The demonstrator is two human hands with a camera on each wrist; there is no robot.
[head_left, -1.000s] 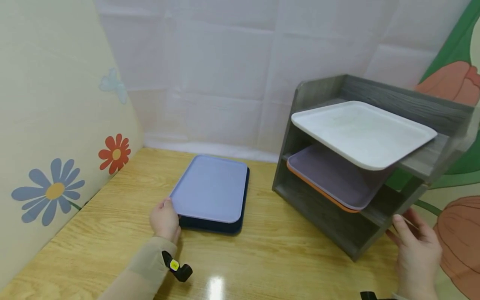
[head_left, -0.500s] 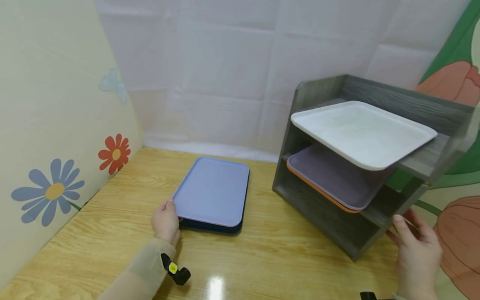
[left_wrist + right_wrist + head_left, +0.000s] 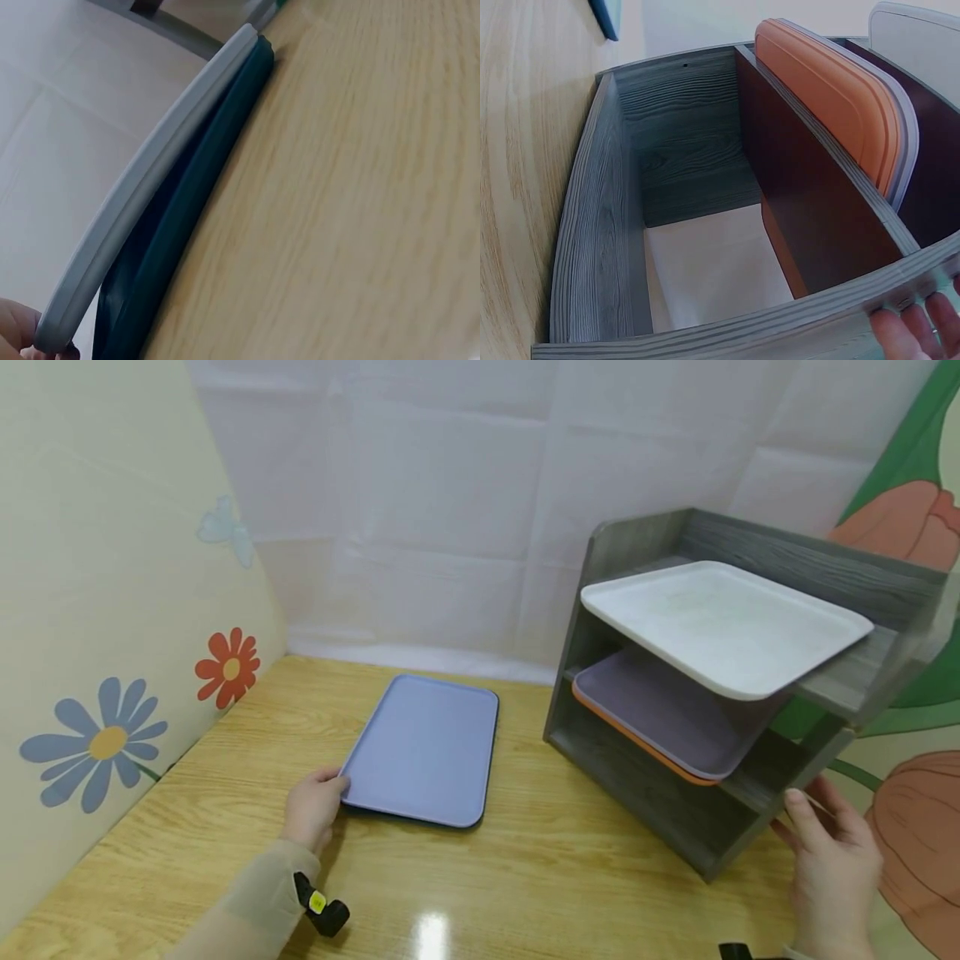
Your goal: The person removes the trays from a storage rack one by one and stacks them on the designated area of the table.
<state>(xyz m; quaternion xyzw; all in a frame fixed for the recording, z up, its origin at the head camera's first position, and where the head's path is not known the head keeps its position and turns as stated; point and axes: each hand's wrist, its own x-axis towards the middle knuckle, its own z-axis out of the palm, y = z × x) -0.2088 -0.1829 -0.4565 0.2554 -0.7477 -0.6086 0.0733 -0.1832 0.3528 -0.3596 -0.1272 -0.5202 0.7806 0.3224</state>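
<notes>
My left hand (image 3: 312,810) pinches the near left corner of a light blue tray (image 3: 423,752). That tray lies over a dark teal tray (image 3: 187,214), of which the head view shows just a thin edge. In the left wrist view a wedge of space parts the two trays, wider towards my fingers (image 3: 13,326). At the right, my right hand (image 3: 832,860) rests its fingertips against the outer side of a grey wooden shelf (image 3: 637,785). The right wrist view shows several fingers (image 3: 896,334) touching that side panel.
A white tray (image 3: 727,627) sits on the shelf's top level, jutting out in front. On the middle level, a purple-grey tray (image 3: 667,714) lies over an orange tray (image 3: 829,97). The wooden table (image 3: 540,860) runs up to a white cloth backdrop (image 3: 450,510).
The light blue tray has come down onto the dark teal tray and now covers nearly all of it. My left hand has shifted slightly left and lower. The right hand stays put.
</notes>
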